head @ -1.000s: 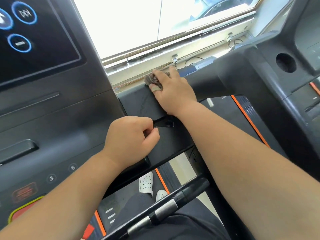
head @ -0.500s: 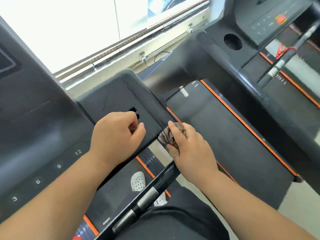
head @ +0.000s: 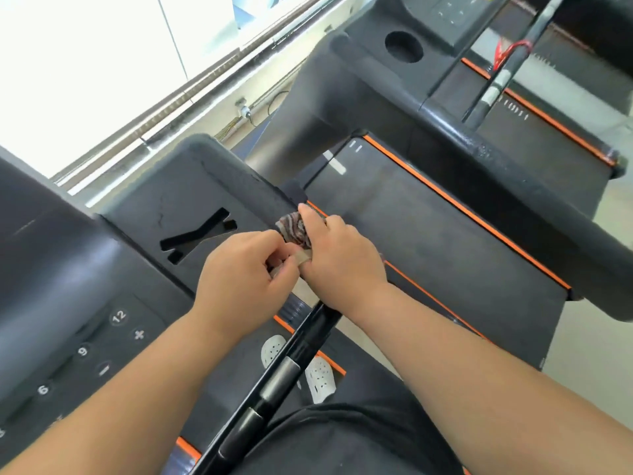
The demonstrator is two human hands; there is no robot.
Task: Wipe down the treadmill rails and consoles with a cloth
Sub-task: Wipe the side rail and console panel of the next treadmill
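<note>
Directly ahead of both hands lies the dark, scuffed side panel (head: 191, 200) of a treadmill console, with an angular slot cut into it. Beyond the panel is a bright window (head: 85, 63). Left of the left hand (head: 239, 279) runs the button strip (head: 82, 351), marked 6, 9 and 12. Right of the right hand (head: 342, 258), a neighbouring treadmill's orange-edged belt (head: 428, 241) lies bare and gives open room. A black handrail (head: 281, 371) runs from under the right wrist back toward the person. The right hand is clamped round a striped brown-grey cloth (head: 296, 229), bunched against the panel's right edge. The left hand's fingers curl against the right thumb; I cannot tell whether they pinch the cloth.
</note>
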